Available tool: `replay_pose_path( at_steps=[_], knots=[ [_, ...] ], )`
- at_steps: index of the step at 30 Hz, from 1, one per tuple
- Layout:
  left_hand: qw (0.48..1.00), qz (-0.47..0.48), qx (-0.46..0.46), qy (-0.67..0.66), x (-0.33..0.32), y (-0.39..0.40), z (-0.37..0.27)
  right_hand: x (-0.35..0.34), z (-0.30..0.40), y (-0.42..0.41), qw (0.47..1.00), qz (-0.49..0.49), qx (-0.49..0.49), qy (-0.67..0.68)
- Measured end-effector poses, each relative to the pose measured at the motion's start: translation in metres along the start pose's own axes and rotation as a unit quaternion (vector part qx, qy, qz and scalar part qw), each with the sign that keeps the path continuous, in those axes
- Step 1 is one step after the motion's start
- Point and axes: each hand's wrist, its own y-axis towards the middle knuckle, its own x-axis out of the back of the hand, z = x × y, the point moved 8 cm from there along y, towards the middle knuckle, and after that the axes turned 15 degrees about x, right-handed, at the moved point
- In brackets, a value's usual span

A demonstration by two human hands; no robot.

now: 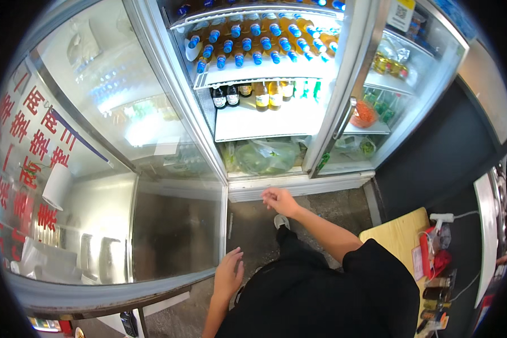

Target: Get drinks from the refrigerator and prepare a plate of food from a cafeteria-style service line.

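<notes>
My left hand (229, 271) hangs near the glass door's edge at the lower centre, fingers apart and holding nothing. My right hand (280, 201) is in front of the fridge's white base with its fingers loosely curled; nothing shows in it. Before me stands a lit display fridge whose left glass door (179, 224) is swung open. Its upper shelf holds many amber bottles with blue caps (257, 58). On the shelf (270, 122) below stand dark bottles (232, 96), yellow bottles (274, 95) and green ones. A clear plastic bag of green produce (268, 156) lies at the bottom.
The right fridge door (342, 126) is closed; behind its glass is a bag of orange food (363, 114). A wooden table (395, 230) with jars and a red box (427, 253) stands at my right. A paper roll (58, 187) shows at the left, by red writing.
</notes>
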Motion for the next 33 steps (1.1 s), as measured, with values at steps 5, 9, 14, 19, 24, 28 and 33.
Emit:
replay_pose_path(
  at_steps=[5, 9, 14, 19, 24, 28, 33],
  knots=[
    [0.986, -0.136, -0.092, 0.008, 0.044, -0.065, -0.006, -0.048, 0.044, -0.028, 0.993, 0.116, -0.003, -0.026],
    [0.912, -0.345, -0.218, 0.054, 0.092, -0.121, -0.027, -0.073, 0.067, -0.031, 0.989, 0.146, -0.003, -0.028],
    [0.758, -0.593, -0.258, 0.085, 0.156, -0.164, -0.032, -0.114, 0.089, -0.032, 0.98, 0.192, 0.013, -0.042],
    [0.815, -0.561, -0.021, -0.141, 0.193, -0.134, 0.039, -0.167, 0.124, -0.051, 0.967, 0.251, 0.031, 0.0],
    [0.805, -0.518, 0.048, -0.285, 0.179, -0.121, 0.1, -0.19, 0.145, -0.08, 0.936, 0.347, 0.034, 0.051],
    [0.826, -0.506, 0.02, -0.245, 0.168, -0.122, 0.093, -0.175, 0.156, -0.091, 0.918, 0.393, 0.03, 0.04],
    [0.855, -0.455, 0.044, -0.247, 0.128, -0.128, 0.092, -0.156, 0.179, -0.099, 0.91, 0.404, 0.046, 0.08]
  ],
)
